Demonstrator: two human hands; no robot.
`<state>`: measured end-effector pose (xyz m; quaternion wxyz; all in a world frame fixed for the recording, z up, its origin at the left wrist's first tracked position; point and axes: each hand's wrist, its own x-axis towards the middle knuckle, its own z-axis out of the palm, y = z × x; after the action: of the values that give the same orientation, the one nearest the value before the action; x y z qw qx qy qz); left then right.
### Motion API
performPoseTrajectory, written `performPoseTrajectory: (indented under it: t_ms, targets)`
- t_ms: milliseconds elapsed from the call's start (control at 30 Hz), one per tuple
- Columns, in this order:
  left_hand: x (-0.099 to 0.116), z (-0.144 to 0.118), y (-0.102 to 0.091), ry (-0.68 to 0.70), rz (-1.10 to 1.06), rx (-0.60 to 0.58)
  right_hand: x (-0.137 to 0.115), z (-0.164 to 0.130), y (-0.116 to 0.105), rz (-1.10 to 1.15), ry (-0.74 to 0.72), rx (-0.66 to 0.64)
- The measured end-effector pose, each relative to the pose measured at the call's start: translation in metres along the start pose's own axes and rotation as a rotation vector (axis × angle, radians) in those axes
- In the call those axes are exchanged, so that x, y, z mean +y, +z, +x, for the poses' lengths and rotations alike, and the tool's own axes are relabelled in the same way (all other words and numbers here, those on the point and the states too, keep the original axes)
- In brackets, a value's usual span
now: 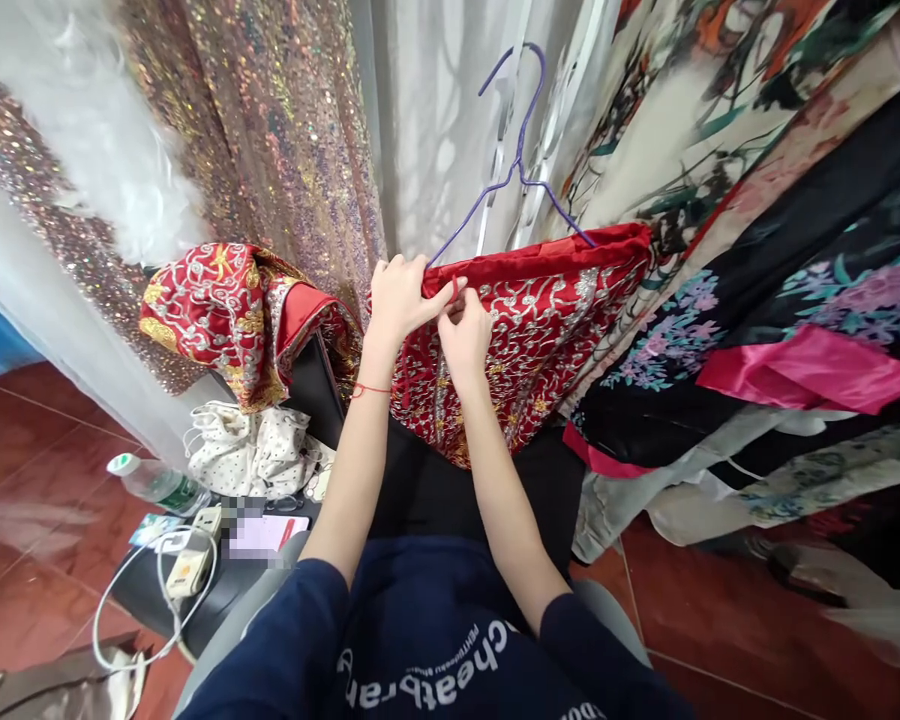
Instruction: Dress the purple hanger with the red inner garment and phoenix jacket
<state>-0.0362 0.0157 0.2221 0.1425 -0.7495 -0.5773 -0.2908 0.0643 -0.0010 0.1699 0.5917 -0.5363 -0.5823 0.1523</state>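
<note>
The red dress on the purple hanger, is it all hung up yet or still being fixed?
Partly done: the red embroidered garment already hangs over the purple hanger, its right end draped. In hand: the left hand and right hand both pinch the top edge near the hanger's left end. Left: a second red embroidered piece lies untouched on the chair beside it.

A red tile floor [37,440] holds a low black stand [217,590]. On the stand lie a water bottle [154,485], a white charger [187,570] and a dotted cloth [251,450].
</note>
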Motion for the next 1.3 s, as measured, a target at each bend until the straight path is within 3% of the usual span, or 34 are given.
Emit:
performPoseTrajectory:
  t_ms: [133, 400, 633, 733, 900, 1067, 1300]
  targets:
    - [0.001, 0.003, 0.009, -0.043, -0.003, 0.039, -0.011, 0.004, 0.005, -0.190, 0.048, -0.020]
    - [0.003, 0.004, 0.009, -0.059, -0.065, 0.049, -0.009, 0.004, 0.006, 0.023, 0.080, -0.003]
    - [0.007, 0.005, 0.008, -0.108, -0.041, 0.060, -0.010, 0.013, 0.000, -0.049, 0.040, -0.029]
    - [0.008, 0.006, 0.009, -0.124, -0.046, 0.068, -0.002, 0.013, -0.003, 0.129, 0.040, -0.137]
    - [0.010, 0.005, 0.012, -0.125, -0.053, 0.062, 0.020, -0.002, -0.007, 0.517, 0.250, -0.310]
    - [0.011, 0.003, 0.015, -0.116, -0.063, 0.092, 0.026, -0.020, -0.012, 0.536, 0.285, -0.253]
    - [0.008, 0.006, 0.022, -0.138, -0.088, 0.118, 0.052, -0.047, -0.007, 0.498, 0.345, -0.298]
